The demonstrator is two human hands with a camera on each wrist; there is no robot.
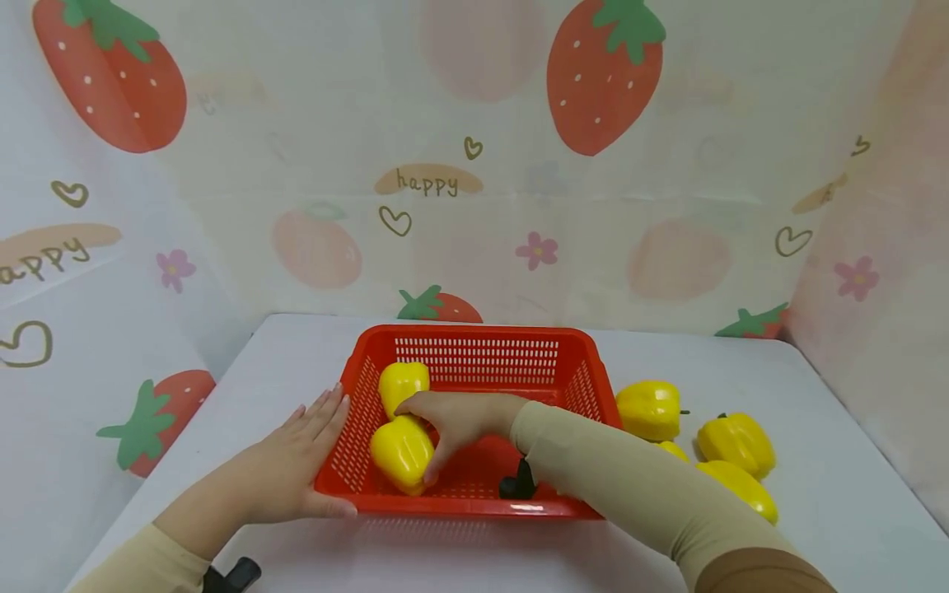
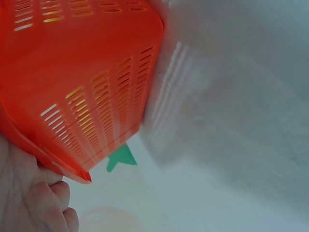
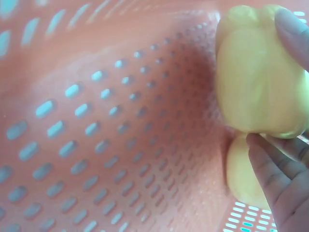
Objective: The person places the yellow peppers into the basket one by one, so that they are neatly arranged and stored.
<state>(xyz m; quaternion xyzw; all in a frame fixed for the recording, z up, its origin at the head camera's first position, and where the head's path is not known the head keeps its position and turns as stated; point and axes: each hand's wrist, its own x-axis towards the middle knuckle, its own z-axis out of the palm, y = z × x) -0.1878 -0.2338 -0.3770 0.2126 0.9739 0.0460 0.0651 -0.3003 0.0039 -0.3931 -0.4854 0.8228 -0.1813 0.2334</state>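
A red plastic basket (image 1: 482, 504) with slotted walls stands on the white table. Inside, at its left end, are two yellow bell peppers. My right hand (image 1: 467, 420) reaches in from the right and grips the nearer bell pepper (image 1: 400, 453), thumb on one side and fingers on the other. Behind that one lies the farther bell pepper (image 1: 403, 383), close to the right fingertips; the right wrist view shows this second pepper (image 3: 244, 171) just past the held one (image 3: 260, 82). My left hand (image 1: 285, 465) rests along the basket's left rim, fingers straight, thumb at the front corner.
Several more yellow bell peppers (image 1: 736, 445) lie on the table (image 1: 838, 494) right of the basket, one (image 1: 648, 409) close beside its wall. A strawberry-printed cloth (image 1: 489, 247) hangs behind and at both sides. Black wrist-worn pieces (image 1: 519, 482) show at both sleeves.
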